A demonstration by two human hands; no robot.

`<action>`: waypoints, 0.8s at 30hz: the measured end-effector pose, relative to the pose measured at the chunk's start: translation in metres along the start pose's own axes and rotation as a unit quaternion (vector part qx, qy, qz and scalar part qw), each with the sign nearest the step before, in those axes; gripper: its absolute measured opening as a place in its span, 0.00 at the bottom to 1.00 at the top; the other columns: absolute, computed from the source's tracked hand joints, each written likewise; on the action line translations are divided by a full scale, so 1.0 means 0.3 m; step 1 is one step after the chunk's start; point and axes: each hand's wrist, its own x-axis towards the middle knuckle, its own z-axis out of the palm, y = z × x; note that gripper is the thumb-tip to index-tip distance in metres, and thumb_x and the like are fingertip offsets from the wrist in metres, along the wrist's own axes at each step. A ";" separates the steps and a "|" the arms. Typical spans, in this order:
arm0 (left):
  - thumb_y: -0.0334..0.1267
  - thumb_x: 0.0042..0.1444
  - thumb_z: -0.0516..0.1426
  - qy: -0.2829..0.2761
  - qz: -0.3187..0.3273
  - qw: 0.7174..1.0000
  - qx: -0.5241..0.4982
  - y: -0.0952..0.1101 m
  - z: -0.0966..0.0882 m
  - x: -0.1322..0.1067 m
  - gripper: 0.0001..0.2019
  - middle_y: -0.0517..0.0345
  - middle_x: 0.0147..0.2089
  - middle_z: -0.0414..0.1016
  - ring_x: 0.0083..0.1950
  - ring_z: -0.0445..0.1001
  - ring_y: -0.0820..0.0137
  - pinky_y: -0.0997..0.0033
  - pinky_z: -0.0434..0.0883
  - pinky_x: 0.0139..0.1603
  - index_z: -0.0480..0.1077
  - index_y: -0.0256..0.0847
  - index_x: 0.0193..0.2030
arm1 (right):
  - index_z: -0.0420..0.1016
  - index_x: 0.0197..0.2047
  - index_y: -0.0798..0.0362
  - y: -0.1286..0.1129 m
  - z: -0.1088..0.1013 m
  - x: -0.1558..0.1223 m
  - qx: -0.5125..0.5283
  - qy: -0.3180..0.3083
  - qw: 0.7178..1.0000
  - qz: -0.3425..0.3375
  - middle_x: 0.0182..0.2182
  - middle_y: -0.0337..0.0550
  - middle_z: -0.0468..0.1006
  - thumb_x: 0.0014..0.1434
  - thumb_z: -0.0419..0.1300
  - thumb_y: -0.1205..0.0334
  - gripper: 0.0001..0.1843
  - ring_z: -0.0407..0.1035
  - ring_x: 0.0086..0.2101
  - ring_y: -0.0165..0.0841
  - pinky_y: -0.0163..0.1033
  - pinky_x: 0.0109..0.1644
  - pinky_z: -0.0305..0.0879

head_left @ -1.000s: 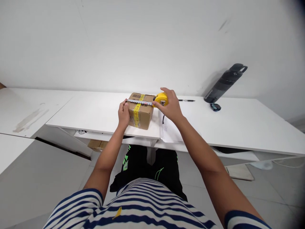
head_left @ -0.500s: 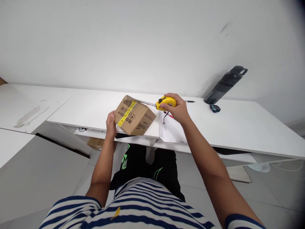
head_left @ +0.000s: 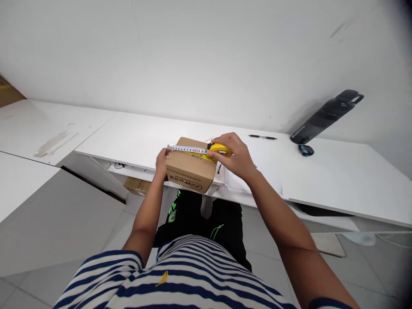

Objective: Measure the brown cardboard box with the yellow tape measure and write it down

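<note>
A small brown cardboard box (head_left: 190, 172) stands at the front edge of the white table (head_left: 322, 171). A yellow tape measure (head_left: 219, 149) rests on its top right edge, gripped by my right hand (head_left: 234, 158). Its white blade (head_left: 188, 149) runs left across the box top. My left hand (head_left: 161, 161) pinches the blade's end against the box's upper left corner.
A black pen (head_left: 262, 137) lies farther back on the table. A dark water bottle (head_left: 325, 116) leans against the wall at right, with a small dark object (head_left: 305, 149) beside it. White paper (head_left: 238, 182) lies under my right wrist. Another white table (head_left: 38, 133) adjoins at left.
The box was turned and tilted by my left hand, then set down with another face up. The tape is stretched across its top again. The view shifted slightly.
</note>
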 end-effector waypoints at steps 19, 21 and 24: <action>0.43 0.54 0.66 -0.004 0.041 0.999 0.001 0.259 0.031 -0.240 0.21 0.50 0.57 0.80 0.59 0.76 0.55 0.53 0.73 0.63 0.78 0.45 0.55 | 0.76 0.50 0.36 -0.055 -0.082 -0.061 -0.113 -0.040 0.993 -0.021 0.49 0.41 0.81 0.61 0.67 0.53 0.13 0.77 0.43 0.43 0.47 0.34 0.75; 0.43 0.55 0.65 -0.017 0.025 0.999 0.032 0.288 0.019 -0.214 0.18 0.50 0.53 0.81 0.57 0.77 0.55 0.54 0.73 0.61 0.78 0.43 0.52 | 0.77 0.49 0.38 -0.055 -0.086 -0.062 -0.124 -0.050 0.991 -0.021 0.49 0.42 0.81 0.61 0.67 0.53 0.13 0.77 0.42 0.42 0.45 0.32 0.74; 0.52 0.60 0.60 -0.042 -0.004 0.994 0.098 0.334 0.010 -0.152 0.16 0.50 0.45 0.80 0.51 0.77 0.56 0.55 0.73 0.56 0.77 0.40 0.42 | 0.77 0.48 0.41 -0.059 -0.089 -0.064 -0.138 -0.061 0.988 -0.026 0.47 0.43 0.81 0.61 0.67 0.53 0.12 0.77 0.40 0.41 0.42 0.28 0.70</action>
